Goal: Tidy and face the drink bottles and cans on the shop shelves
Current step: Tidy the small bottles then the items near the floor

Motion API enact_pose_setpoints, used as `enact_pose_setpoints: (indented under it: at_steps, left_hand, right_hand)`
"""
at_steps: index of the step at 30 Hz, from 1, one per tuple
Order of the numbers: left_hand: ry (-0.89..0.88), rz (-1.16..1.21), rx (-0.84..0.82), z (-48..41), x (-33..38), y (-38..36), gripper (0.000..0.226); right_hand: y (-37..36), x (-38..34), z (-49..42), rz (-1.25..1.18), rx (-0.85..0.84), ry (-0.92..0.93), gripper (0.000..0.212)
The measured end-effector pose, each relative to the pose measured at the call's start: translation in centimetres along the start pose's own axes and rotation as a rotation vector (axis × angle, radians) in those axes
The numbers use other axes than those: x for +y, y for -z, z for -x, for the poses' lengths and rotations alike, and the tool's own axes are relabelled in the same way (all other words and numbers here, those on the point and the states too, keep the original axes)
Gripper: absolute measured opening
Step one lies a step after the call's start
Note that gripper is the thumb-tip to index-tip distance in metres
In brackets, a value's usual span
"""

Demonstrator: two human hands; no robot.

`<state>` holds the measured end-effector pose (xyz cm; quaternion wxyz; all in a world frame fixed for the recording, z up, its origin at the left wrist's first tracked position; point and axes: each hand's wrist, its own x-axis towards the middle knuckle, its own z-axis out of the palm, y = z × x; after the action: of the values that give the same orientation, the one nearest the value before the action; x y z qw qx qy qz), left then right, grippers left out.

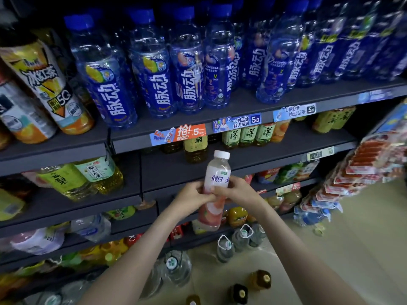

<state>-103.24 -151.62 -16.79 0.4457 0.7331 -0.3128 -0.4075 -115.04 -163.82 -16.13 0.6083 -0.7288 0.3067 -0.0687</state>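
Left grip (192, 194) and right grip (235, 190): both curl round the middle of one pink-and-white bottle (217, 170), fingers overlapping its label. The bottle is nearly upright, white cap on top, held in front of the dark shelf (167, 170). Just above the grips: orange price tag (190, 132). Higher up: row of blue bottles (154, 84). Below the grips: handled water jugs (224, 247) on the floor. Well to the right: stacked snack packets (361, 170).
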Motion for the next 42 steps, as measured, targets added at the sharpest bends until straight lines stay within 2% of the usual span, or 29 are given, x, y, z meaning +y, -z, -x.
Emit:
enact_pose_setpoints:
  at_steps: [4, 7, 9, 12, 17, 23, 28, 34, 38, 42]
  left_hand:
    - [-0.07, -0.038, 0.001, -0.7, 1.1, -2.2, 0.044]
    - [-0.164, -0.041, -0.004, -2.0, 2.3, -4.3, 0.056]
    - [-0.201, -0.111, 0.016, -3.5, 3.1, -5.6, 0.053]
    - [-0.23, -0.215, 0.185, -6.0, 4.5, -7.4, 0.045]
    - [-0.251, -0.212, 0.426, -10.7, 6.7, -12.6, 0.039]
    - [-0.341, -0.215, 0.725, -19.4, 7.7, -20.1, 0.044]
    - [-0.363, -0.204, 0.952, -24.7, 7.3, -23.4, 0.053]
    - [-0.412, -0.246, 1.101, -28.3, 8.0, -26.4, 0.056]
    - [-0.363, -0.267, 1.13, -29.4, 9.3, -27.6, 0.061]
    - [-0.322, -0.271, 1.081, -29.1, 10.1, -28.4, 0.058]
  right_hand:
    - [1.2, 1.4, 1.8, -0.087, 0.2, 0.031, 0.032]
    - [2.9, 2.2, 2.3, -0.137, 0.419, 0.035, 0.036]
    - [4.5, 2.9, 2.1, -0.158, 0.567, 0.038, 0.036]
    - [8.0, 3.8, 1.4, -0.233, 0.732, 0.066, 0.034]
    - [16.2, 6.0, -1.8, -0.289, 0.923, 0.15, 0.032]
    - [25.5, 9.9, -9.1, -0.215, 0.868, 0.293, 0.035]
    - [29.6, 11.6, -15.7, -0.114, 0.845, 0.38, 0.036]
    - [31.3, 11.6, -20.0, 0.112, 0.752, 0.46, 0.06]
    - [31.8, 11.6, -20.7, 0.086, 0.683, 0.463, 0.07]
    - [32.1, 12.4, -20.2, 0.06, 0.551, 0.365, 0.073]
